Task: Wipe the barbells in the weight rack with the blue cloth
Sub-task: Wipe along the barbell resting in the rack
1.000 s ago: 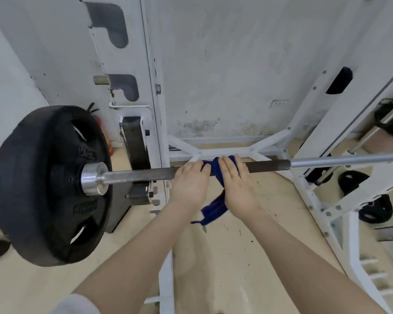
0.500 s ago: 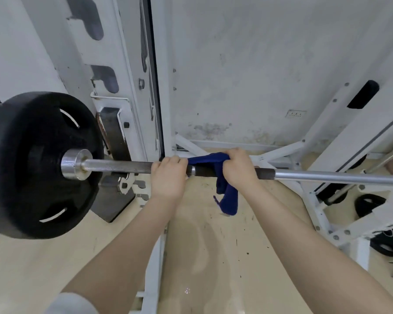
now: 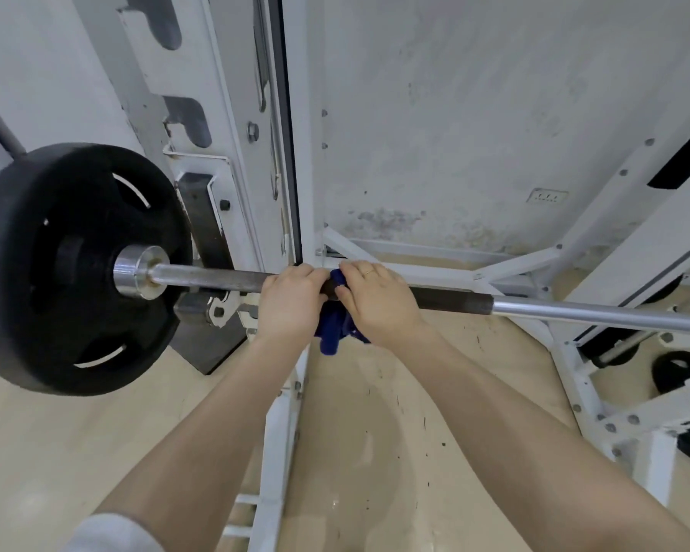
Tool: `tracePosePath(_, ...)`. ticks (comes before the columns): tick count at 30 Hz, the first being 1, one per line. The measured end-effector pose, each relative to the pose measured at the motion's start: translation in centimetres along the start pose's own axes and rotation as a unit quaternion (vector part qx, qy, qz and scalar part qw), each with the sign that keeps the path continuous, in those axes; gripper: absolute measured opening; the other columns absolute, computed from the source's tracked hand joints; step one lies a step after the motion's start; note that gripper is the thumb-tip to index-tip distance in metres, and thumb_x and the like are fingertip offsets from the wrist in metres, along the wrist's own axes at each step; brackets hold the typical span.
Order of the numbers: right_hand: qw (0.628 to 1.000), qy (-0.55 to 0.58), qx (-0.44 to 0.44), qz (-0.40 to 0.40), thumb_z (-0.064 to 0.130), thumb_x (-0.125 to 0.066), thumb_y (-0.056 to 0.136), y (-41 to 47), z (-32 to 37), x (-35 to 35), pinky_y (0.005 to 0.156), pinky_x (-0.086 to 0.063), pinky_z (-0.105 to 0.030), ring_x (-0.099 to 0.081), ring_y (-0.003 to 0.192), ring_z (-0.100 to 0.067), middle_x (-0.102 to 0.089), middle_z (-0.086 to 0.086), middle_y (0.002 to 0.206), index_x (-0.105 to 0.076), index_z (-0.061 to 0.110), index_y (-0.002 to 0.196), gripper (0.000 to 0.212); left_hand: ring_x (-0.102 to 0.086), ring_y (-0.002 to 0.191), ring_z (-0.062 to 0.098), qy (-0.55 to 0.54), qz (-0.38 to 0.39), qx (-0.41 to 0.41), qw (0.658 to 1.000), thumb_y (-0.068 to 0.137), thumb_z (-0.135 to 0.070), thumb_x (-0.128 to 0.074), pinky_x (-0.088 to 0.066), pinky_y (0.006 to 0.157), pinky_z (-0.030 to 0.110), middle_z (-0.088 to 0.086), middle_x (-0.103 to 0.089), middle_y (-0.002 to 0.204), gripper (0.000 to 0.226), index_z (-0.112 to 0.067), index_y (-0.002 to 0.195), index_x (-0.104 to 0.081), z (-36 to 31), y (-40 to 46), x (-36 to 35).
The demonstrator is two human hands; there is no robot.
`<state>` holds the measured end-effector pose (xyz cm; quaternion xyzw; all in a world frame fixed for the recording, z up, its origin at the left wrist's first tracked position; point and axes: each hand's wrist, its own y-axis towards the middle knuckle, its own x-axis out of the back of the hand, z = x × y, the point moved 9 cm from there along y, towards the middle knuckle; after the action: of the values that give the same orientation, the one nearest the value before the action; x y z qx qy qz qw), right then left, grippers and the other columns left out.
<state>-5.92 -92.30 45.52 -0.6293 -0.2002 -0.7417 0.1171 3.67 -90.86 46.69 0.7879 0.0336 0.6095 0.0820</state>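
I'm gripping the bar [image 3: 216, 277] with my left hand [image 3: 289, 302], right hand [image 3: 379, 300] clutching the cloth [image 3: 333, 332] beside it; bare bar stretching rightward, plate [image 3: 68, 268] leftward.

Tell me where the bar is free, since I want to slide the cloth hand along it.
Free: bar right of the right hand; also a shorter stretch between the left hand and the collar. Crowded: both hands bunch the blue cloth between them.

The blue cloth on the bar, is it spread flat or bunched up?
Bunched: the blue cloth is crumpled around the barbell under the right hand, loose end hanging below.
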Motion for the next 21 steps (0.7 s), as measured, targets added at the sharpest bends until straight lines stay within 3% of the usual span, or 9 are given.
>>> tracePosePath(3, 0.997, -0.025, -0.044, 0.051, 0.028, -0.026, 0.101, 2.5, -1.2, -0.3, 0.065, -0.038, -0.034, -0.056, 0.087, -0.029, -0.061, -0.011, 0.099, -0.057, 0.009, 0.103, 0.036, -0.049, 0.112, 0.023, 0.000, 0.002, 0.000, 1.000, 0.093, -0.021, -0.049, -0.034, 0.089, 0.034, 0.001, -0.058, 0.119, 0.031, -0.020, 0.124, -0.052, 0.1, 0.0, -0.2)
tracePosePath(5, 0.991, 0.023, -0.099, 0.081, 0.029, -0.025, 0.099, 3.4, -2.1, -0.2, 0.064, -0.035, -0.031, -0.054, 0.077, -0.026, -0.057, -0.010, 0.082, -0.057, 0.011, 0.084, 0.039, -0.049, 0.111, 0.023, 0.002, 0.000, 0.000, 1.000, 0.093, -0.022, -0.049, -0.035, 0.089, 0.034, 0.001, -0.058, 0.118, 0.031, -0.019, 0.124, -0.053, 0.1, 0.0, -0.1)
tracePosePath(7, 0.992, 0.024, -0.113, 0.042, 0.031, -0.024, 0.097, 3.1, -2.1, 0.2, 0.062, -0.035, -0.031, -0.051, 0.070, -0.025, -0.053, -0.006, 0.075, -0.056, 0.012, 0.080, 0.041, -0.049, 0.111, 0.023, -0.001, -0.003, 0.007, 1.000, 0.093, -0.022, -0.049, -0.035, 0.088, 0.034, 0.002, -0.059, 0.117, 0.030, -0.019, 0.122, -0.054, 0.1, 0.0, -0.1)
tracePosePath(10, 0.990, -0.090, -0.062, -0.084, 0.033, -0.032, 0.093, -0.2, -0.6, -0.1, 0.065, -0.045, -0.034, -0.060, 0.078, -0.027, -0.063, -0.008, 0.086, -0.061, 0.009, 0.093, 0.037, -0.050, 0.109, 0.024, -0.009, -0.012, 0.012, 1.000, 0.092, -0.021, -0.052, -0.034, 0.086, 0.034, 0.002, -0.060, 0.115, 0.029, -0.018, 0.120, -0.056, 0.2, -0.1, -0.1)
tracePosePath(13, 0.976, -0.144, -0.002, -0.162, 0.027, -0.048, 0.089, -2.8, -0.7, -1.7, 0.097, -0.044, -0.042, -0.055, 0.113, -0.031, -0.059, -0.013, 0.121, -0.048, 0.006, 0.126, 0.042, -0.052, 0.108, 0.025, -0.019, -0.021, 0.011, 1.000, 0.090, -0.019, -0.054, -0.035, 0.086, 0.035, 0.003, -0.061, 0.113, 0.030, -0.018, 0.120, -0.057, 0.2, -0.2, 0.0)
tracePosePath(15, 0.974, -0.139, 0.023, -0.178, 0.028, -0.043, 0.090, -2.8, -0.7, -1.6, 0.099, -0.043, -0.041, -0.057, 0.111, -0.030, -0.060, -0.012, 0.119, -0.046, 0.006, 0.125, 0.042, -0.052, 0.107, 0.026, -0.019, -0.019, 0.010, 1.000, 0.090, -0.019, -0.054, -0.036, 0.086, 0.036, 0.004, -0.062, 0.112, 0.030, -0.017, 0.120, -0.057, 0.2, -0.2, 0.0)
tracePosePath(18, 0.985, -0.115, 0.013, -0.127, 0.032, -0.037, 0.092, -0.2, -0.6, 0.0, 0.061, -0.047, -0.030, -0.062, 0.073, -0.024, -0.064, -0.006, 0.084, -0.059, 0.009, 0.093, 0.032, -0.053, 0.106, 0.027, -0.021, -0.022, 0.010, 0.999, 0.090, -0.018, -0.054, -0.037, 0.085, 0.036, 0.005, -0.062, 0.110, 0.028, -0.016, 0.118, -0.059, 0.2, -0.3, -0.1)
tracePosePath(19, 0.992, -0.097, -0.001, -0.085, 0.029, -0.036, 0.094, 0.9, -0.8, 0.5, 0.054, -0.041, -0.029, -0.060, 0.067, -0.024, -0.062, -0.005, 0.078, -0.059, 0.010, 0.088, 0.031, -0.053, 0.106, 0.028, -0.023, -0.027, 0.008, 0.999, 0.090, -0.017, -0.055, -0.037, 0.085, 0.037, 0.005, -0.063, 0.110, 0.028, -0.015, 0.118, -0.059, 0.2, -0.3, 0.0)
tracePosePath(21, 0.999, -0.031, -0.037, 0.010, 0.026, -0.031, 0.099, 2.3, -1.7, 0.5, 0.057, -0.036, -0.031, -0.051, 0.067, -0.024, -0.058, -0.006, 0.078, -0.058, 0.011, 0.090, 0.032, -0.053, 0.106, 0.029, -0.026, -0.031, 0.009, 0.999, 0.090, -0.017, -0.055, -0.037, 0.087, 0.037, 0.007, -0.063, 0.111, 0.029, -0.014, 0.118, -0.059, 0.1, -0.5, -0.1)
